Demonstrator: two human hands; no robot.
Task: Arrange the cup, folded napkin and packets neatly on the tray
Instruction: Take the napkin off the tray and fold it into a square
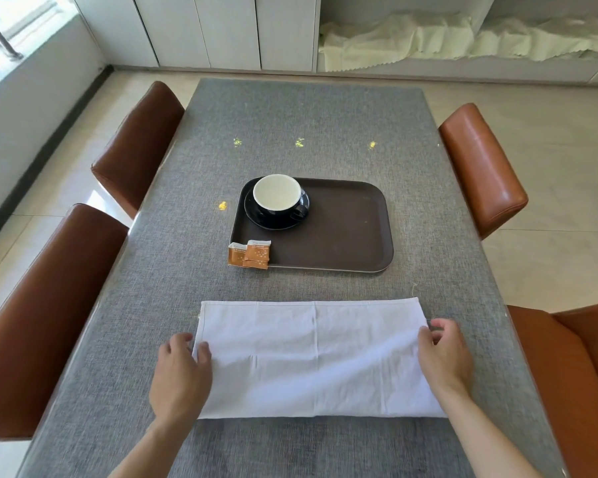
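Note:
A white napkin (311, 357), folded into a wide rectangle, lies flat on the grey table near me. My left hand (182, 370) pinches its left edge and my right hand (444, 353) pinches its right edge. Farther off sits a dark brown tray (353, 236). In the tray's far left corner a black cup (278, 198) with a white inside stands on a black saucer (256, 213). Two orange and white packets (251, 255) lie overlapping at the tray's near left corner, partly over its rim.
The table (308, 125) wears a grey woven cloth with small yellow marks. Brown leather chairs stand at both sides: two on the left (135, 146), two on the right (480, 167). White cabinets and crumpled cloth line the far wall.

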